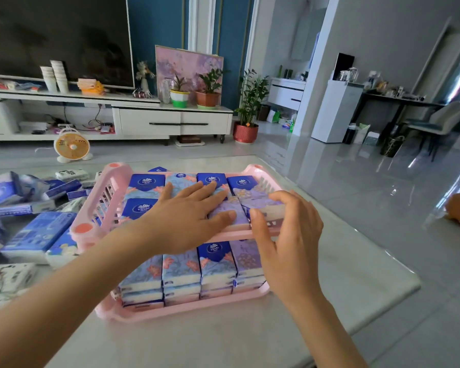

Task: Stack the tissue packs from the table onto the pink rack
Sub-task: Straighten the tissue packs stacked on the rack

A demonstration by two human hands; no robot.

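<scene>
The pink two-tier rack point(101, 205) stands on the pale table. Its lower tier holds rows of blue and purple tissue packs point(181, 272), stacked in layers. More packs point(146, 181) fill the upper tier. My left hand point(186, 219) lies flat with straight fingers on the upper-tier packs. My right hand point(284, 232) curls its fingers and thumb round a purple pack point(266, 208) at the front right corner of the upper tier. Part of the upper tier is hidden under both hands.
Loose tissue packs point(37, 232) lie in a heap on the table to the left of the rack. The table's right edge point(398, 274) drops to a glossy grey floor. A small fan point(71, 147) and a TV cabinet point(144, 120) stand beyond.
</scene>
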